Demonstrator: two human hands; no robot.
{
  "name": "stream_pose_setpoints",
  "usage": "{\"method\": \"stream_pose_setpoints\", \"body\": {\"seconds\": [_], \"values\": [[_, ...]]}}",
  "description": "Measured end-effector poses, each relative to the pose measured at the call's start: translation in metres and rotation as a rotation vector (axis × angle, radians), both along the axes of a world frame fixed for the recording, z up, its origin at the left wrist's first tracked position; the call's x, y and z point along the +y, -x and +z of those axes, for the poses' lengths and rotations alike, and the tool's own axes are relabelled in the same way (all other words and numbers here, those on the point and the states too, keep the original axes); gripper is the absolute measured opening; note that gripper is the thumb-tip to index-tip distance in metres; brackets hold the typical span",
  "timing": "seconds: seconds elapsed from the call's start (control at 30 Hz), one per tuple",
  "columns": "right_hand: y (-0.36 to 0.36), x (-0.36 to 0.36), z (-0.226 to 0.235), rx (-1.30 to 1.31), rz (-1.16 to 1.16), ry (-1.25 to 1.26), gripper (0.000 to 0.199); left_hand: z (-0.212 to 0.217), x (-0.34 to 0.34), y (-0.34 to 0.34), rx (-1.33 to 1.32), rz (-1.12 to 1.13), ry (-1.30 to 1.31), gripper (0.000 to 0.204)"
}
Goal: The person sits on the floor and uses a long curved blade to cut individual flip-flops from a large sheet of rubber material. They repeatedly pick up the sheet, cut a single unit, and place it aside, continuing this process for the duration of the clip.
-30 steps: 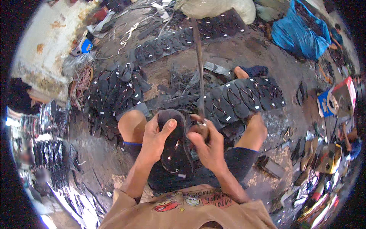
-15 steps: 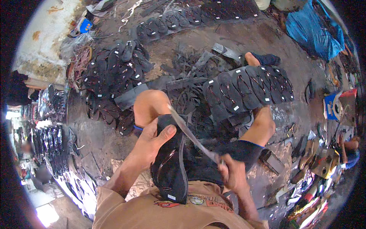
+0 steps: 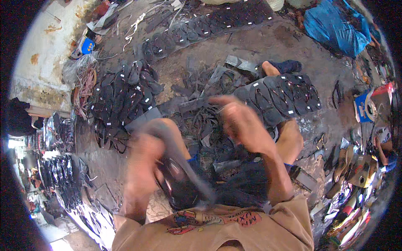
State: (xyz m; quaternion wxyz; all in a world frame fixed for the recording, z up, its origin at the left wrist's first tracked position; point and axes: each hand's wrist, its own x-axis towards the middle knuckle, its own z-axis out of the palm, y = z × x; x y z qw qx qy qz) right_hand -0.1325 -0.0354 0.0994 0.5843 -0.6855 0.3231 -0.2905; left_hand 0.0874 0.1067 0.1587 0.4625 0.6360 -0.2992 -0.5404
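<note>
Nearest, across the lap over the dark shorts (image 3: 243,184), a black sandal (image 3: 178,180) lies tilted, its near end close to the shirt (image 3: 217,224). The left hand (image 3: 144,161) holds its far end beside the left knee; the fingers look closed on it, though motion blurs them. The right hand (image 3: 245,125) hangs to the right, apart from the sandal. Its fingers seem mostly curled, one stretched leftward; blur hides whether they pinch anything, so I cannot tell.

Beyond, dark scraps (image 3: 205,119) litter the floor (image 3: 322,71) between the legs. A row of sandals (image 3: 276,98) lies to the right, by the right leg, and a heap of sandals (image 3: 121,90) to the left. Farther off are a long row (image 3: 180,35) and a blue bag (image 3: 335,27).

The step in hand is probably trimming the sandal's edge, judging by the scraps. The next move would call for a steady left hold, the sole turned edge-out, and the right hand brought to that edge.
</note>
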Motion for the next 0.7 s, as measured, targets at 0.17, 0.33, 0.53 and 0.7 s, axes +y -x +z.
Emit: {"method": "stream_pose_setpoints", "body": {"seconds": [0.17, 0.33, 0.53, 0.7], "values": [[0.066, 0.04, 0.015, 0.106, -0.589, -0.137, 0.049, 0.003, -0.02, -0.042, 0.133, 0.534, 0.277, 0.041], [0.085, 0.139, -0.037, 0.033, -0.53, 0.081, 0.032, -0.008, -0.02, 0.054, 0.708, 0.433, 0.272, 0.029], [0.098, 0.234, -0.037, 0.295, -0.348, -0.063, 0.041, -0.019, -0.011, 0.07, 0.813, 0.416, 0.209, 0.027], [0.128, 0.214, -0.038, 0.504, -0.256, -0.049, 0.046, -0.036, 0.004, 0.069, 0.633, 0.341, 0.191, 0.038]]}}
